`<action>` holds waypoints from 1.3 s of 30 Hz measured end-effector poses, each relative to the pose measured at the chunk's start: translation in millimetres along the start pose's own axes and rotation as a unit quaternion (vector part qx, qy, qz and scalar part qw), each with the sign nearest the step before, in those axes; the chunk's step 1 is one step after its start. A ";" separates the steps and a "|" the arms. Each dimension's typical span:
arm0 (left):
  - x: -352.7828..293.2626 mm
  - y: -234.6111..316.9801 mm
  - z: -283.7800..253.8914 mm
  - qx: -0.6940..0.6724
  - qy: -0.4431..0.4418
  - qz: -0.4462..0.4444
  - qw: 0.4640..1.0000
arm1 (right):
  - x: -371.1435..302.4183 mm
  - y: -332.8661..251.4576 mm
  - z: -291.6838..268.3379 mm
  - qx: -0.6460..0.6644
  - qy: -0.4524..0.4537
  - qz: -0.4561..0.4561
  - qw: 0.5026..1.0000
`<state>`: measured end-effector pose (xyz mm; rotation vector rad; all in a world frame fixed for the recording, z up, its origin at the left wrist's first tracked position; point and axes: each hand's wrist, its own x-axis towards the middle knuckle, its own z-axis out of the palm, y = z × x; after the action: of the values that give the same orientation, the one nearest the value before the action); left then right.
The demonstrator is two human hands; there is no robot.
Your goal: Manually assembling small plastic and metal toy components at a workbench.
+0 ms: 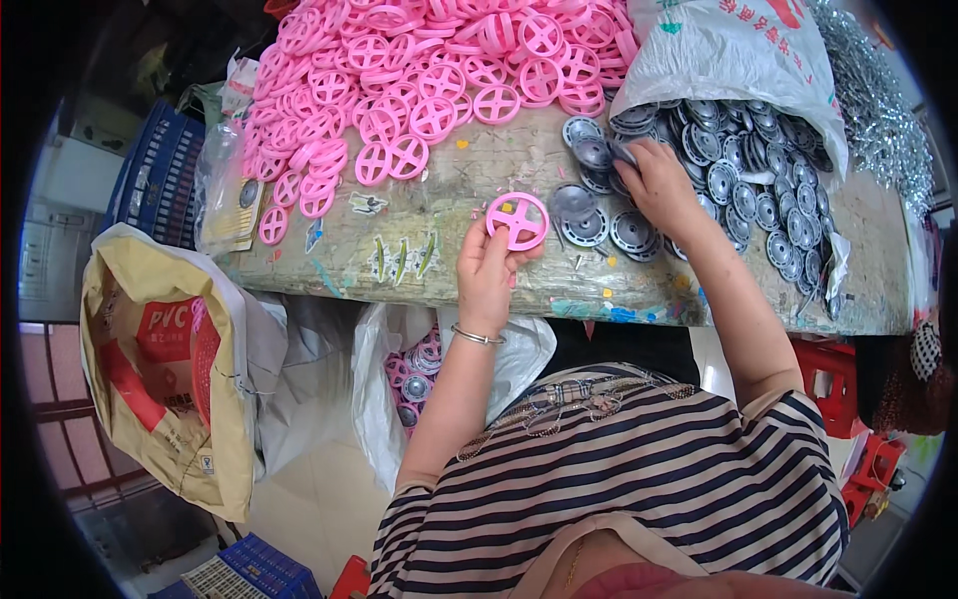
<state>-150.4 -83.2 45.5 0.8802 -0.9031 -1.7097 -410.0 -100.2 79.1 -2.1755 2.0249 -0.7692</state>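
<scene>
Between the thumb and fingers of my left hand (485,272) is a pink plastic wheel (518,222) with crossed spokes, held above the table's near edge. My right hand (659,188) reaches over the grey discs, its fingers closed on a grey wheel disc (623,153) that is blurred. Several more grey discs (585,228) lie just below and left of that hand. To its right spreads a heap of grey discs (743,195). A large pile of pink wheels (434,118) covers the far left and middle of the table.
A white woven sack (733,55) spills the grey discs onto the worn table (399,222). Silver tinsel (878,100) lies at far right. Below the table, a white bag (374,379) holds pink-and-grey wheels; left of it stands a tan paper sack (239,399). Blue crates (160,180) stand left.
</scene>
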 end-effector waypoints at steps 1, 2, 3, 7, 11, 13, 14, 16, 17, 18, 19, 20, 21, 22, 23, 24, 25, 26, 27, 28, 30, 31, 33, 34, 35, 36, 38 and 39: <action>0.1 0.5 4.4 0.006 0.006 0.002 1.000 | 3.2 0.6 1.1 0.001 0.002 0.000 1.000; 0.0 1.2 7.4 0.011 0.011 0.003 1.000 | 6.2 2.0 2.8 0.018 0.034 -0.023 0.999; -0.4 2.3 7.2 0.012 0.009 0.004 1.000 | 7.6 1.5 3.2 0.035 0.067 -0.046 0.996; -3.0 0.6 2.1 0.027 0.012 0.009 1.000 | 3.2 -68.6 -11.2 0.426 -0.104 0.106 0.892; -1.1 6.5 9.5 0.006 -0.021 -0.001 1.000 | -10.4 -81.3 15.9 0.358 -0.059 0.016 0.932; -0.2 4.4 7.3 0.002 -0.038 0.005 0.999 | -12.5 -80.1 23.6 0.234 -0.003 -0.066 0.970; -1.1 3.2 5.5 -0.002 -0.055 0.010 0.998 | -10.8 -79.3 26.3 0.222 -0.006 -0.083 0.971; -3.1 5.2 3.6 0.005 -0.051 0.009 0.999 | -8.2 -83.1 27.9 0.256 -0.049 -0.049 0.964; -3.4 5.6 2.8 0.014 -0.050 0.009 0.999 | -6.7 -84.5 28.2 0.289 -0.088 -0.013 0.953; -3.6 5.0 0.9 0.011 -0.050 0.008 0.999 | -4.8 -84.5 29.4 0.287 -0.090 -0.013 0.954; -3.6 5.2 -1.0 0.015 -0.049 0.001 0.999 | -1.7 -84.5 30.0 0.323 -0.126 0.019 0.938; -3.6 4.9 -2.2 0.019 -0.048 -0.006 0.999 | 0.1 -84.6 30.3 0.357 -0.161 0.051 0.919; -3.5 3.3 -2.7 0.018 -0.048 -0.004 0.999 | -0.5 -84.4 29.8 0.356 -0.162 0.049 0.919; -2.2 1.9 -4.2 0.027 -0.044 -0.013 0.999 | -0.8 -85.0 29.7 0.357 -0.168 0.065 0.917; -0.9 1.4 -5.7 0.037 -0.041 -0.022 0.998 | -1.1 -86.5 29.2 0.358 -0.173 0.082 0.914; 0.5 1.9 -7.1 0.037 -0.041 -0.020 0.998 | -1.0 -90.7 27.9 0.358 -0.173 0.080 0.914; -0.2 -0.3 -7.2 0.021 -0.040 -0.013 0.999 | -4.1 -95.0 25.6 0.335 -0.167 0.069 0.925; -1.0 -1.7 -6.5 0.005 -0.040 -0.006 0.999 | -6.3 -96.8 23.9 0.311 -0.160 0.058 0.935; -1.6 -1.0 -6.9 0.005 -0.041 -0.007 0.999 | -7.3 -94.4 26.3 0.310 -0.159 0.059 0.935; -1.4 0.9 -7.9 0.034 -0.044 -0.007 0.998 | -7.5 -90.6 30.4 0.336 -0.173 0.081 0.922; -1.8 2.2 -4.4 0.065 -0.049 -0.007 0.997 | -10.7 -85.6 30.9 0.362 -0.183 0.103 0.908; -2.9 3.6 -2.7 0.044 -0.047 -0.007 0.998 | -12.4 -87.2 29.4 0.389 -0.177 0.116 0.897; -5.6 6.5 2.0 0.025 -0.045 -0.006 0.999 | -14.9 -88.4 28.9 0.417 -0.169 0.128 0.884; -7.2 7.8 6.0 0.038 -0.044 0.008 0.998 | -15.9 -87.2 29.2 0.435 -0.161 0.123 0.877; -8.5 8.5 8.5 0.050 -0.044 0.021 0.998 | -15.7 -86.4 28.9 0.453 -0.152 0.117 0.871; -9.1 7.9 8.7 0.051 -0.045 0.023 0.997 | -14.3 -86.4 27.4 0.453 -0.150 0.116 0.871; -8.8 3.8 5.9 0.032 -0.055 0.029 0.998 | -9.8 -87.1 23.7 0.472 -0.161 0.141 0.855; -7.9 3.3 5.1 0.033 -0.056 0.031 0.997 | -6.4 -89.0 19.9 0.472 -0.159 0.139 0.856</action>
<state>-151.3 -75.6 51.9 0.7960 -1.0565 -1.6975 -320.5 -88.2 93.7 -1.2973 1.3006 -0.9834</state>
